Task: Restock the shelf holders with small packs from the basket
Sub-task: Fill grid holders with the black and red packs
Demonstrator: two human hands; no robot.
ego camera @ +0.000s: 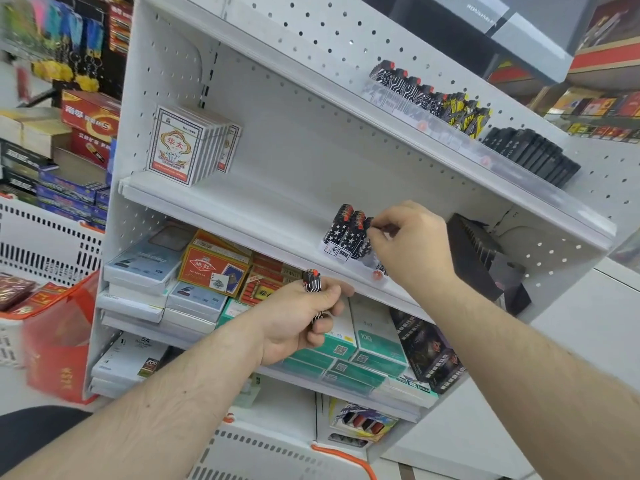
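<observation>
My right hand pinches the top of a small black star-patterned pack and holds it upright at the end of a short row of like packs on the middle shelf. My left hand grips one or more black-and-white packs with red caps just below that shelf's front edge. The white basket with an orange handle lies at the bottom of the view, partly hidden by my left forearm.
A stack of white card boxes stands at the middle shelf's left end, and a black display box at its right. The upper shelf carries rows of patterned packs. Boxed goods fill the lower shelves. A red bag stands at the left.
</observation>
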